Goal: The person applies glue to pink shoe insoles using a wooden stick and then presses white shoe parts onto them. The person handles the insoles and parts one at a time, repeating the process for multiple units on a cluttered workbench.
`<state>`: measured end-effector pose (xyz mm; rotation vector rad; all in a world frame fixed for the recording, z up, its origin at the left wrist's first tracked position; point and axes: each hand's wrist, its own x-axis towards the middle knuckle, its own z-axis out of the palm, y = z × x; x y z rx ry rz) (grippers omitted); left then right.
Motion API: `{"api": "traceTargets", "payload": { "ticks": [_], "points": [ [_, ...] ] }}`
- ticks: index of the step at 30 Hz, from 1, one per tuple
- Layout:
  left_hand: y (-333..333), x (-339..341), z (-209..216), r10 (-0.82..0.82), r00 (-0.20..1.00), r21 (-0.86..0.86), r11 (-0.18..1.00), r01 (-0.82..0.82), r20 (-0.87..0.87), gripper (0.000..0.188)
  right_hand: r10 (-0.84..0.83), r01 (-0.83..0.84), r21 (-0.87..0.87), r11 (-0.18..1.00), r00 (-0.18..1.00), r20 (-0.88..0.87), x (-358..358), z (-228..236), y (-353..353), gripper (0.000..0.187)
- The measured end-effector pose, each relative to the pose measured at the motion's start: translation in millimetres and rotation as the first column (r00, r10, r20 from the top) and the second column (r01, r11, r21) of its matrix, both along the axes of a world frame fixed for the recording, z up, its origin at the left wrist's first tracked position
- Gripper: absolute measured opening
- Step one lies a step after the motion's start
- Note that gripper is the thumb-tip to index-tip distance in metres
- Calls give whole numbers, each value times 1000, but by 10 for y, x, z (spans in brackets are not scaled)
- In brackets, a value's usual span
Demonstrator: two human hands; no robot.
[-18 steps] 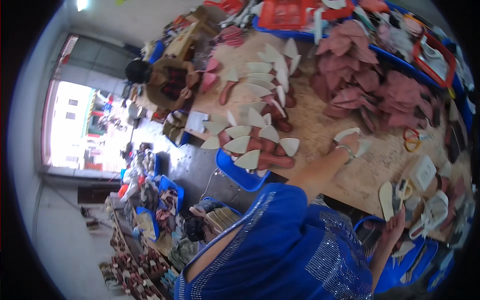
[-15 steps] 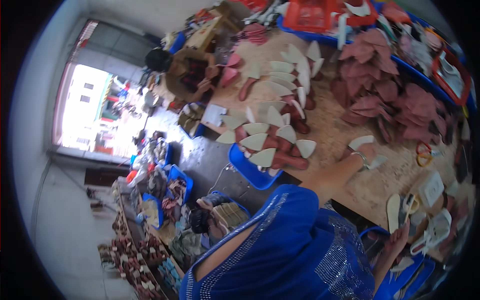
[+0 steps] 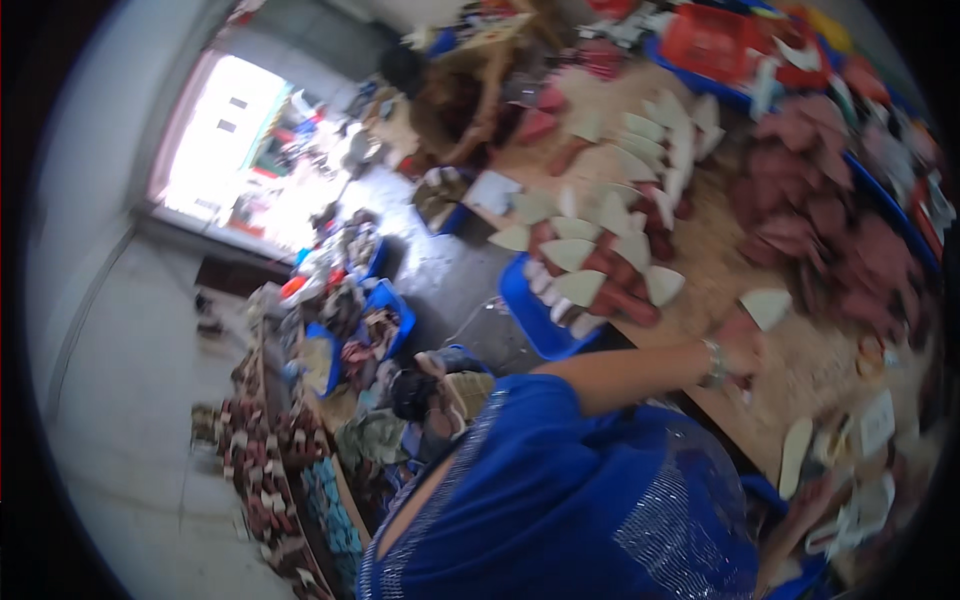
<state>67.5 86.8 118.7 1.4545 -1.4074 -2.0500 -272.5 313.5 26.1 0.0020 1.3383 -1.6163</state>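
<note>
My left hand [image 3: 738, 352], with a bracelet at the wrist, is over the table's near edge. Its fingers are closed round a reddish shoe upper [image 3: 736, 324], partly hidden by the hand; a pale pointed piece [image 3: 766, 308] stands out beyond it. At the lower right my right hand [image 3: 822, 500] is smeared by motion, beside a white strappy item [image 3: 866, 516]; its fingers and anything in them cannot be made out. A pale insole-shaped piece [image 3: 797, 456] lies near it.
Shoe uppers with pale pointed tips [image 3: 610, 250] stand in rows on the table [image 3: 705, 240]. Dark pink cut pieces [image 3: 800, 190] are heaped behind. Scissors [image 3: 872, 355] and a white box [image 3: 876, 425] lie rightward. A blue basin [image 3: 545, 315] is below the edge; a co-worker [image 3: 455, 105] sits beyond.
My view has shifted, so the scene sits further right. My left hand has drawn back toward the near edge with the shoe upper. My right hand, formerly gripping a thin stick, has moved lower and blurred.
</note>
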Motion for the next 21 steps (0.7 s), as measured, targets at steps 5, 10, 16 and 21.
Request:
{"api": "traceTargets", "payload": {
  "ticks": [5,10,16,21],
  "points": [
    [277,412,644,-320,879,-516,717,469,353,39,-54,52,-20,998,993,-107,161,401,-18,33],
    [474,76,895,-362,927,-158,914,374,101,46,-104,127,103,987,973,-206,151,804,197,32],
    [714,-359,731,-279,958,26,959,281,-73,44,16,118,256,960,883,-469,137,673,404,25],
    [798,-533,381,-289,949,37,955,296,-128,43,120,85,284,955,765,-633,162,478,458,27]
  ]
}}
